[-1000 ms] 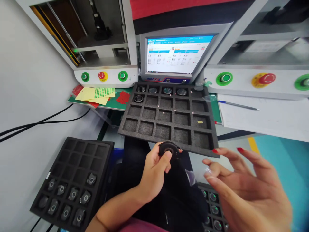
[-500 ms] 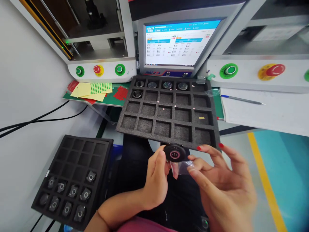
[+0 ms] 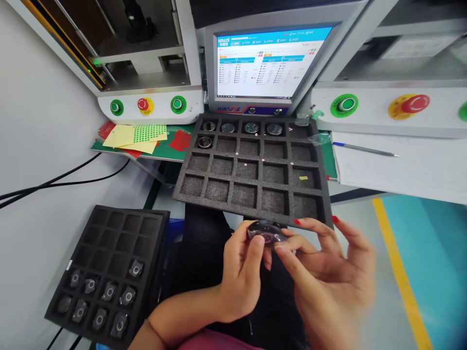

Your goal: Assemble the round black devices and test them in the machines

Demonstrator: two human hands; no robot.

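Note:
A round black watch case (image 3: 263, 227) is between my hands, its sensor side facing me. Fingers of my left hand (image 3: 242, 265) wrap its left edge, and the thumb lies across the sensor side. A clear plastic film (image 3: 278, 237) lies over part of that side. At the case's right edge, the thumb and index finger of my right hand (image 3: 321, 272) pinch the film, while its other fingers are raised. Just beyond is a black foam tray (image 3: 251, 206); several round watch parts (image 3: 251, 128) sit in its far compartments.
A second foam tray (image 3: 136, 212) at lower left holds several film-wrapped watch cases (image 3: 109, 290). Behind are a monitor (image 3: 273, 68), green buttons (image 3: 178, 104) and a red emergency stop (image 3: 416, 103). A pen (image 3: 365, 149) lies on white paper (image 3: 408, 170); sticker sheets (image 3: 134, 138) lie left.
The clear film, which hung below the watch case, now lies against its sensor side. My left thumb has moved right onto that side, and my right hand has shifted slightly left.

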